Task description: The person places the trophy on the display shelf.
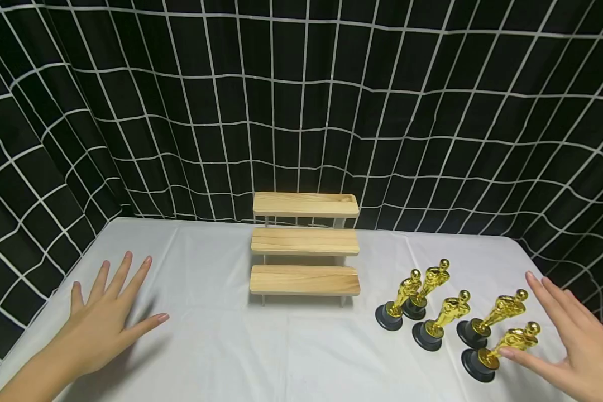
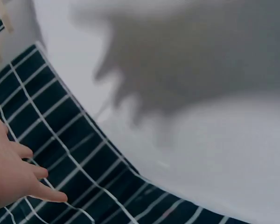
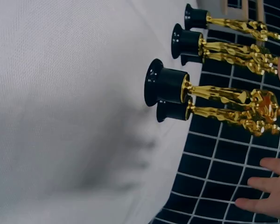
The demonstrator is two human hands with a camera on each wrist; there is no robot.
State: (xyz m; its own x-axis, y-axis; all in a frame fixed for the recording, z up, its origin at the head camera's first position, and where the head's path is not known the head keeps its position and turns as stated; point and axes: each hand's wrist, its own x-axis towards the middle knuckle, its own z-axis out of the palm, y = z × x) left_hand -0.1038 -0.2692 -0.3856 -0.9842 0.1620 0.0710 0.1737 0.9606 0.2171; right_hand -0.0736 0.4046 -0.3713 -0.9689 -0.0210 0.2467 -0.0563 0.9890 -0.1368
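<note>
My left hand [image 1: 97, 329] is spread over the left part of the white table, fingers straight, holding nothing. At the right edge my right hand [image 1: 580, 340] hovers with straight fingers, its thumb overlapping the nearest gold statuette [image 1: 517, 339] in the head view. Several such trophies with round black bases stand upright in a loose group on the right: one [image 1: 505, 309] just behind it, another [image 1: 452, 310] nearer the middle, and a pair [image 1: 407, 287] at the group's left. In the right wrist view the nearest trophy [image 3: 224, 93] shows beside my fingers [image 3: 256, 205].
A three-step wooden display stand [image 1: 305, 279] with pale plank shelves is at the back centre of the white-covered table [image 1: 206, 335]. Black cloth [image 1: 301, 111] with a white grid hangs behind and along both sides.
</note>
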